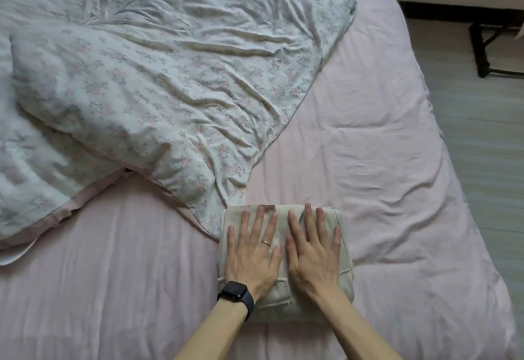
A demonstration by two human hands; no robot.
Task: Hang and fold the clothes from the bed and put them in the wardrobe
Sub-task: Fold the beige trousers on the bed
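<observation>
No writing can be read; no label, brand or number.

both hands lie flat, fingers straight and spread, side by side on a folded beige garment [286, 307] at about 6 o'clock on the bed [382, 161]. the left hand [252, 252] has a ring [266, 242] on one finger and a dark watch [235, 296] on the wrist; the right hand [314, 254] is bare. a crumpled floral duvet [184, 76] fills the 10 to 12 o'clock area, its corner touching the garment's far left edge. at 2 o'clock, a black metal frame [482, 48] stands on the floor [482, 138].
</observation>
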